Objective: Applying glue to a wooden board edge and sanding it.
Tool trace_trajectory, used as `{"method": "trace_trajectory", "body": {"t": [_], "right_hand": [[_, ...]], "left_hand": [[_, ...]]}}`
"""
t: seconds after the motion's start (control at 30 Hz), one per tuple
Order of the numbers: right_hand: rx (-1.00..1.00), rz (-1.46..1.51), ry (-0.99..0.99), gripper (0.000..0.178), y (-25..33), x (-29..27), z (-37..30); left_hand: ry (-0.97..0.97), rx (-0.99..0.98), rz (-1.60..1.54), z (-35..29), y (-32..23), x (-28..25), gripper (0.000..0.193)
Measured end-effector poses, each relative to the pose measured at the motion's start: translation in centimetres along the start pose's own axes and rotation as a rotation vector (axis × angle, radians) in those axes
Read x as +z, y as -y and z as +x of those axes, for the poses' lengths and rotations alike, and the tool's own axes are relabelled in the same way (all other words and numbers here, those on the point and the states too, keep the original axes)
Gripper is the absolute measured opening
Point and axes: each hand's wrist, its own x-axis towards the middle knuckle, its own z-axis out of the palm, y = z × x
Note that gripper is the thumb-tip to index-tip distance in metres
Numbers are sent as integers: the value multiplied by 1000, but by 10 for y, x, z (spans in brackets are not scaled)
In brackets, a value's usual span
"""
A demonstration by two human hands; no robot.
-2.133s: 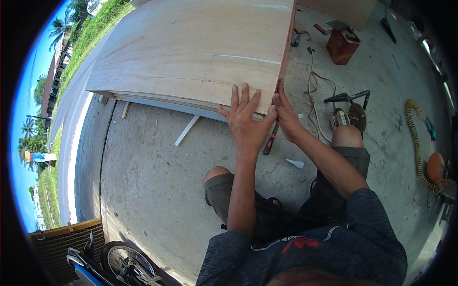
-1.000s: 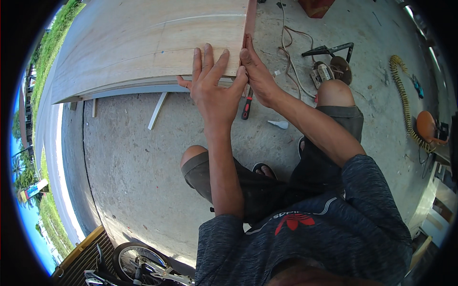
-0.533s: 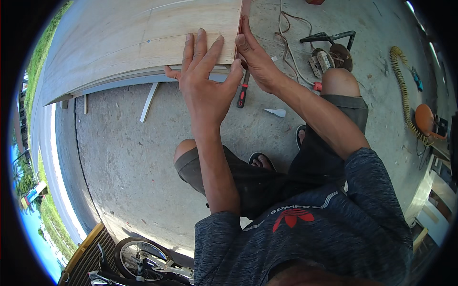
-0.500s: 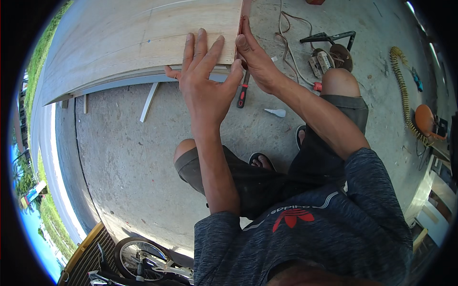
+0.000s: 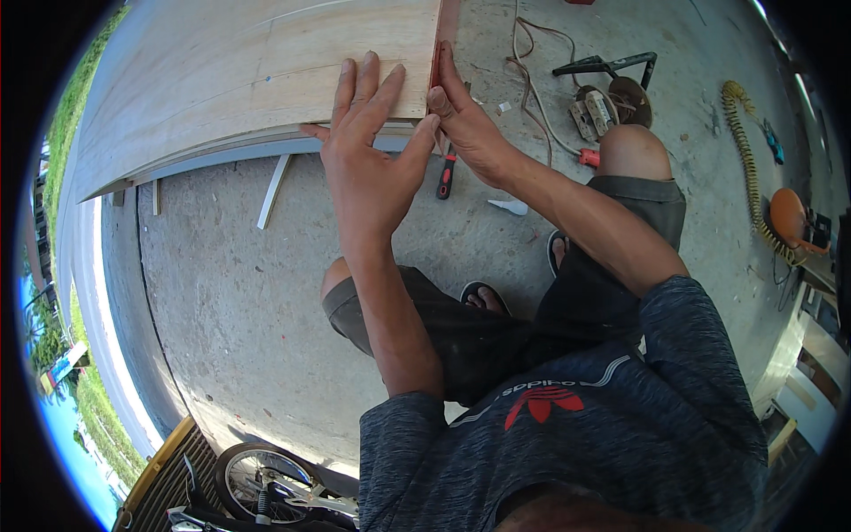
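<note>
A hand tool with a black-and-red handle (image 5: pixel 445 180) is seen beside the near right corner of a broad, pale plywood panel (image 5: pixel 266 71). There the left hand (image 5: pixel 368 164) is laid, fingers spread, nothing gripped. The right hand (image 5: pixel 474 137), half-cupped, has been slid slightly nearer along the reddish-brown right edge strip (image 5: pixel 449 19); whether it is pinched cannot be told. Effort seems centred on that corner.
</note>
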Motion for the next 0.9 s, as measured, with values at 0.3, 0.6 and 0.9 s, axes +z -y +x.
{"method": "trace_trajectory", "body": {"t": [0.3, 0.6, 0.9], "right_hand": [[-165, 189, -73, 99, 11, 8, -2], [-160, 118, -144, 92, 15, 15, -1], [-115, 331, -33, 92, 42, 17, 5]], "left_hand": [[-81, 0, 113, -4, -6, 11, 48], [-167, -4, 119, -9, -5, 18, 43], [-128, -5, 118, -11, -5, 14, 43]]}}
